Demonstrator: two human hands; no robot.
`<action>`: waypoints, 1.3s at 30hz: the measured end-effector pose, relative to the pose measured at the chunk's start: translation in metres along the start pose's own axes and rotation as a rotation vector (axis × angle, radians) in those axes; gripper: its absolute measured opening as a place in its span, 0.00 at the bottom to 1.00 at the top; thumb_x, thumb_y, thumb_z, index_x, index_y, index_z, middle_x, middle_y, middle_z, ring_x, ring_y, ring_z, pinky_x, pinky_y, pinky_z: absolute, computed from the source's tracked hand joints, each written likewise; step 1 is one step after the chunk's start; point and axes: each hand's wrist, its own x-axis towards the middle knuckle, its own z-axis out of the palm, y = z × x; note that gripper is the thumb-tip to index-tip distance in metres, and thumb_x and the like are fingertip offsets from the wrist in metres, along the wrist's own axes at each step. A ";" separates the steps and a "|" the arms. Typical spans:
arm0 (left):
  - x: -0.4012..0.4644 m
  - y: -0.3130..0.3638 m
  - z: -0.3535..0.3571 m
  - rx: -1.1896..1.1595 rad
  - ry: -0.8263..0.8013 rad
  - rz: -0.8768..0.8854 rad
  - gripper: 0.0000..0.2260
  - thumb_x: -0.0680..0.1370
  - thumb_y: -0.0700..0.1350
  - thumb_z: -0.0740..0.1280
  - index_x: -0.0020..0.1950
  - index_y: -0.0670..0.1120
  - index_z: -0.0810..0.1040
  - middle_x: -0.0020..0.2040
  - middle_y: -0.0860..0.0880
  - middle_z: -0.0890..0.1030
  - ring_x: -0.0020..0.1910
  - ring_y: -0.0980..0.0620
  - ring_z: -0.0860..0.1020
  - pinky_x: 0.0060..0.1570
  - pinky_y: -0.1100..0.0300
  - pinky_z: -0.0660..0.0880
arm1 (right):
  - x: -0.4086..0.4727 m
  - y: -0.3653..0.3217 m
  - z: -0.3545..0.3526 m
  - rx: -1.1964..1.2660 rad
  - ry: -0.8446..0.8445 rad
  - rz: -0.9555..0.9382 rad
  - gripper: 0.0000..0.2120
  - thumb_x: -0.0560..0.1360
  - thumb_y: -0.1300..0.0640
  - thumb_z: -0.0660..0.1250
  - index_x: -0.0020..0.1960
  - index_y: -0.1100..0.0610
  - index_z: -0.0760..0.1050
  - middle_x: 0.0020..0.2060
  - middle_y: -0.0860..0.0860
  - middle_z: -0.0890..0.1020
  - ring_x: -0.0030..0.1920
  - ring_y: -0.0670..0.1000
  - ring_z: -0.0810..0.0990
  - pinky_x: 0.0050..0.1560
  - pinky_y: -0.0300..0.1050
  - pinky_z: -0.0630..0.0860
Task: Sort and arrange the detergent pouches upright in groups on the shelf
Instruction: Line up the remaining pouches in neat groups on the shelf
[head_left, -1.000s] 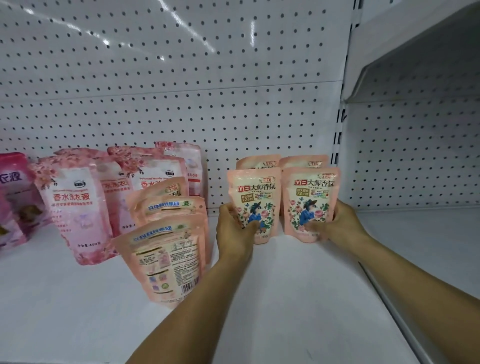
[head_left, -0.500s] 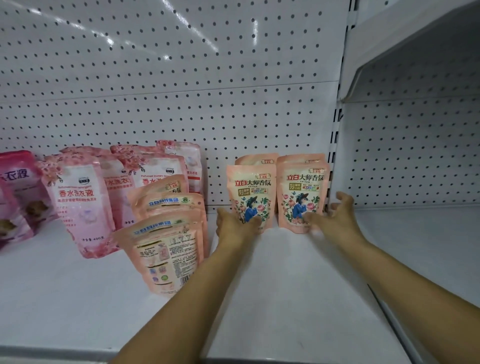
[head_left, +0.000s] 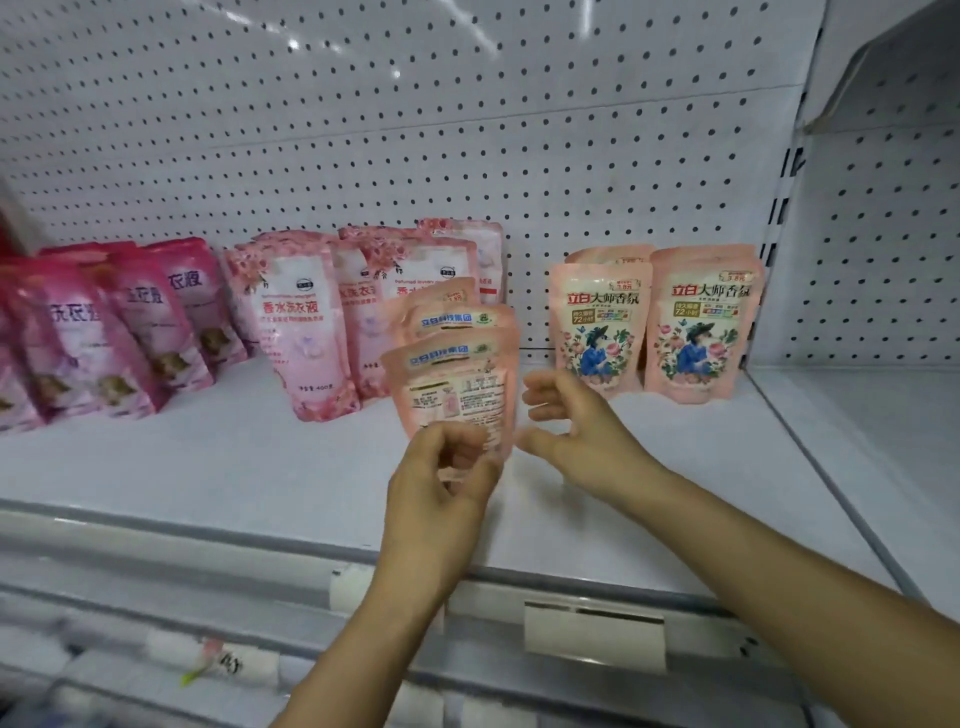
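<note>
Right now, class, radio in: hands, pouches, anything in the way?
Left hand grips front peach pouch, back label showing. Right hand open beside it. Two peach pouches upright at right. Nothing blocking.

The left hand (head_left: 441, 467) is smeared with blur and covers the bottom edge of the front peach pouch (head_left: 457, 384), so its grip is unclear. That pouch hides most of the two behind it. The dark pink pouches (head_left: 78, 338) are cut off by the left edge. Labels below the shelf (head_left: 208, 467) are too blurred to read. The rear peach pouches (head_left: 610, 254) show only their tops.
</note>
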 end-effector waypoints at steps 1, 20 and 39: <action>0.000 -0.005 -0.008 0.014 0.060 -0.013 0.07 0.75 0.39 0.72 0.49 0.49 0.77 0.46 0.52 0.82 0.46 0.55 0.79 0.46 0.60 0.77 | 0.003 -0.003 0.008 0.036 -0.010 0.005 0.22 0.73 0.63 0.71 0.65 0.55 0.69 0.54 0.46 0.77 0.55 0.46 0.77 0.55 0.40 0.75; 0.005 0.007 -0.031 -0.323 -0.374 -0.130 0.18 0.72 0.61 0.62 0.54 0.53 0.80 0.46 0.54 0.87 0.45 0.55 0.86 0.41 0.65 0.80 | -0.051 -0.009 0.032 0.282 -0.068 0.109 0.21 0.67 0.70 0.75 0.55 0.54 0.77 0.48 0.49 0.87 0.49 0.50 0.86 0.48 0.43 0.81; 0.053 -0.012 0.013 -0.114 -0.362 -0.213 0.16 0.71 0.36 0.76 0.52 0.46 0.74 0.42 0.46 0.76 0.33 0.55 0.79 0.42 0.48 0.83 | -0.073 0.034 -0.100 0.184 0.381 0.218 0.13 0.69 0.67 0.75 0.48 0.54 0.81 0.39 0.43 0.87 0.37 0.42 0.85 0.30 0.32 0.77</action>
